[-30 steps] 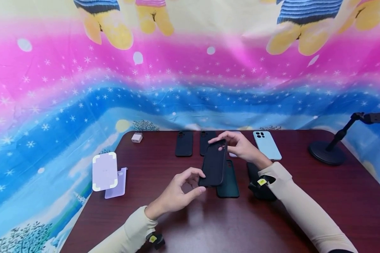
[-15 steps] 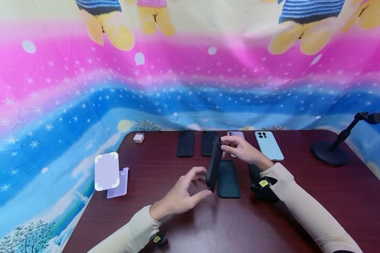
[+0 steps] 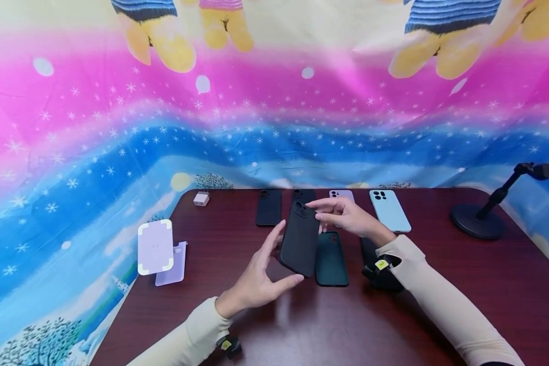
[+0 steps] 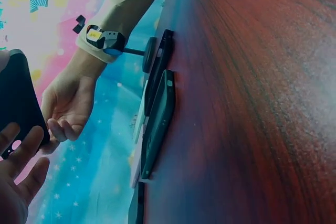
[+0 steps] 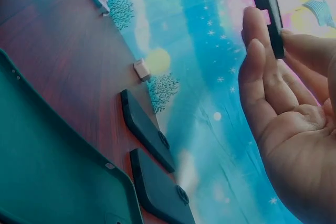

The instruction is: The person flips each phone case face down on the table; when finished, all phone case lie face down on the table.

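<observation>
A black phone case (image 3: 299,239) is held tilted above the table, its outer back with the camera cutout toward the head view. My right hand (image 3: 349,218) pinches it by its upper right edge, thumb and fingers on either side in the right wrist view. My left hand (image 3: 256,279) spreads around its lower end, index finger along the left side and thumb by the bottom corner. Those left fingers (image 4: 26,148) look fairly straight; how firmly they touch is unclear. Below and behind lies a dark green phone case (image 3: 332,259), hollow side up.
Along the back lie a black phone case (image 3: 268,208), another partly hidden black one (image 3: 307,193), a lilac one (image 3: 343,194) and a light blue one (image 3: 390,211). A white charger (image 3: 201,199) sits back left, a lilac stand (image 3: 155,247) at left, a black lamp-like stand (image 3: 478,222) at right.
The black phone case has turned from hollow inside facing the head view, through edge-on, to its outer back. My left index finger has straightened and lifted along its side.
</observation>
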`<action>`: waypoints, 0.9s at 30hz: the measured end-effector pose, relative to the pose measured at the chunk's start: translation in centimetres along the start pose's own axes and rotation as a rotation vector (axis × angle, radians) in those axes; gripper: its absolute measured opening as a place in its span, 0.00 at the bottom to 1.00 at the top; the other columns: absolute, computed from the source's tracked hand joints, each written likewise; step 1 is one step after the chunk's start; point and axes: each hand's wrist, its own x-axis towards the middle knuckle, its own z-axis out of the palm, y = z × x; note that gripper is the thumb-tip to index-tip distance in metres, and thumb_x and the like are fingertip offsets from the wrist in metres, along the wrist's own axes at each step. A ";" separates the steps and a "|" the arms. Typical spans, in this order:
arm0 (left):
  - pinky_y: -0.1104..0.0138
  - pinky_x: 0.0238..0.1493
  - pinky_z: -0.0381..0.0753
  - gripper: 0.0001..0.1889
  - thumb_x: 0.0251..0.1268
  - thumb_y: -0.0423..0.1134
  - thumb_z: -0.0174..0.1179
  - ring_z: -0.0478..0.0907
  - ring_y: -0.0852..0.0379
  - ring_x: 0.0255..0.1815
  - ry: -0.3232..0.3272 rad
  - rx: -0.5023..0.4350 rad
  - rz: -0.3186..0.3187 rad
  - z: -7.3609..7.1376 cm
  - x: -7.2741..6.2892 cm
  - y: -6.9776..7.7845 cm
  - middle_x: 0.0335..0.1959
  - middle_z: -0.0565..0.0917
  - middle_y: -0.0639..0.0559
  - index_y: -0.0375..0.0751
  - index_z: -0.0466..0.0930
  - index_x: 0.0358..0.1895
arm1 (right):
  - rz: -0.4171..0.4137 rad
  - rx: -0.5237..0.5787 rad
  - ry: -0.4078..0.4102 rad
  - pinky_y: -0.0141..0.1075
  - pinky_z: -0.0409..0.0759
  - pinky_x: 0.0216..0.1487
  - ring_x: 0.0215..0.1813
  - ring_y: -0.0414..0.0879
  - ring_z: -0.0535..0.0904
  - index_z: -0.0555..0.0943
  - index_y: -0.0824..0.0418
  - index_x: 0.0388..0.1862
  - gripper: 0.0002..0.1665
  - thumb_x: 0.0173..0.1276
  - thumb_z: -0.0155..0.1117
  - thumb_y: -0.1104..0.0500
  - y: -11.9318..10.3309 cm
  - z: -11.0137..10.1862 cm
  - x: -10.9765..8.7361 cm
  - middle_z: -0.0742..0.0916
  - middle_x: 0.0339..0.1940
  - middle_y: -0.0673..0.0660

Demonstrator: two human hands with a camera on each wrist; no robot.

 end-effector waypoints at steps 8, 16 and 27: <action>0.63 0.55 0.81 0.54 0.61 0.41 0.74 0.80 0.58 0.57 0.023 0.041 -0.039 -0.1 -0.5 -0.4 0.69 0.78 0.49 0.52 0.45 0.85 | 0.005 0.148 -0.026 0.48 0.88 0.46 0.37 0.45 0.88 0.71 0.69 0.74 0.26 0.81 0.54 0.63 0.8 -0.3 0.1 0.92 0.42 0.51; 0.57 0.43 0.85 0.53 0.61 0.46 0.75 0.83 0.59 0.42 -0.013 0.058 -0.180 -0.4 -0.6 -0.5 0.58 0.86 0.55 0.48 0.49 0.84 | 0.106 0.061 0.101 0.43 0.89 0.41 0.36 0.42 0.90 0.76 0.71 0.69 0.24 0.80 0.58 0.59 1.5 0.8 0.7 0.93 0.42 0.48; 0.64 0.37 0.83 0.52 0.54 0.52 0.79 0.82 0.60 0.32 -0.019 0.199 -0.259 -1.2 -1.1 -0.9 0.39 0.87 0.62 0.49 0.59 0.81 | 0.123 -0.128 0.089 0.53 0.85 0.34 0.34 0.66 0.88 0.82 0.62 0.64 0.19 0.79 0.61 0.58 1.5 1.6 1.3 0.92 0.33 0.60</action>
